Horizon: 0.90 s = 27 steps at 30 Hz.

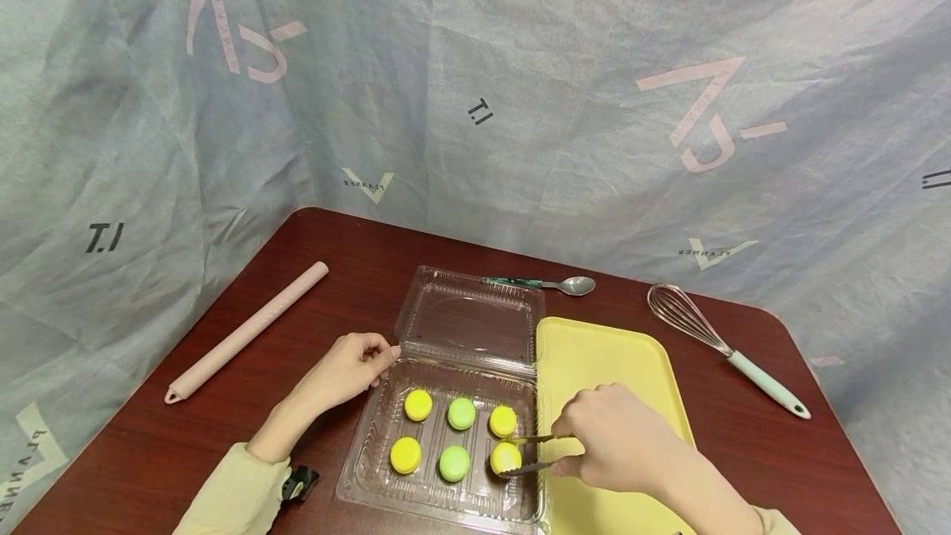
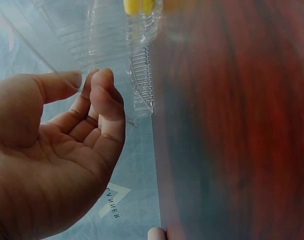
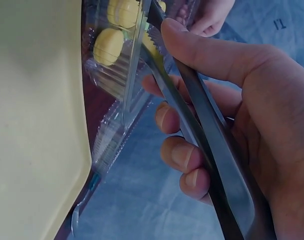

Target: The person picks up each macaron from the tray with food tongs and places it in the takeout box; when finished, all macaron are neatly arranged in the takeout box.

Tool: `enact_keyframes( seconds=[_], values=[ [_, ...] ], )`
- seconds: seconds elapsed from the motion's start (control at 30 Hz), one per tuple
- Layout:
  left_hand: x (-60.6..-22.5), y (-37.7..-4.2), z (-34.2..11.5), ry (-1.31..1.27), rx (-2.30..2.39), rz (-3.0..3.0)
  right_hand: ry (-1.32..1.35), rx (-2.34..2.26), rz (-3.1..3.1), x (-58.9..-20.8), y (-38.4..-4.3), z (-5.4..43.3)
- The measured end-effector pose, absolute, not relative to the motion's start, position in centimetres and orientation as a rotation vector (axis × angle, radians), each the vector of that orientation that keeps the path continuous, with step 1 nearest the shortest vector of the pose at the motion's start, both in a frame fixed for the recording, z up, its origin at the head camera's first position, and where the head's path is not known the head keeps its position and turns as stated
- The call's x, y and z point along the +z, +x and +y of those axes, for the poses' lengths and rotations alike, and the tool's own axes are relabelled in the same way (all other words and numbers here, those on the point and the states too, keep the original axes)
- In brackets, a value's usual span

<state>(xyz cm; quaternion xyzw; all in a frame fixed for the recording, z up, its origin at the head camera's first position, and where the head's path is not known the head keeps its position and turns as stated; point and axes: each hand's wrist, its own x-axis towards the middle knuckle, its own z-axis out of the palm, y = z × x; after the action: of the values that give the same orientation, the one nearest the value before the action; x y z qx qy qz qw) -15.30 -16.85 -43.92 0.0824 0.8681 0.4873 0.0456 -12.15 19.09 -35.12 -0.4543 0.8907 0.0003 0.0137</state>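
Note:
A clear plastic clamshell box (image 1: 437,504) lies with its lid (image 1: 475,322) folded back. Inside are yellow macarons (image 1: 418,405) and green macarons (image 1: 455,464), set in two rows. My left hand (image 1: 349,374) pinches the box's left edge near the hinge, between thumb (image 2: 62,86) and fingertips. In my right hand (image 1: 617,440) is a pair of metal tongs (image 3: 219,155), gripped between the thumb and the curled fingers. The serrated tips reach over the box's right wall, around the front right yellow macaron (image 1: 506,458), which sits in the box.
A yellow tray (image 1: 602,353) adjoins the box on the right, under my right hand. Behind the lid lies a spoon (image 1: 575,286). A whisk (image 1: 765,382) rests at the far right, and a pale pink rolling pin (image 1: 248,333) at the left. Grey cloth (image 1: 475,106) hangs behind the table.

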Motion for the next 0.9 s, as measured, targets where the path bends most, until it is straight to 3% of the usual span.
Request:
enact_keyframes(
  seconds=[0.9],
  values=[
    [-43.9, -15.2, -16.9, 0.260, 1.472, 2.676, -1.432, 0.044, 2.779, -35.8, -11.5, 18.0]
  ],
)
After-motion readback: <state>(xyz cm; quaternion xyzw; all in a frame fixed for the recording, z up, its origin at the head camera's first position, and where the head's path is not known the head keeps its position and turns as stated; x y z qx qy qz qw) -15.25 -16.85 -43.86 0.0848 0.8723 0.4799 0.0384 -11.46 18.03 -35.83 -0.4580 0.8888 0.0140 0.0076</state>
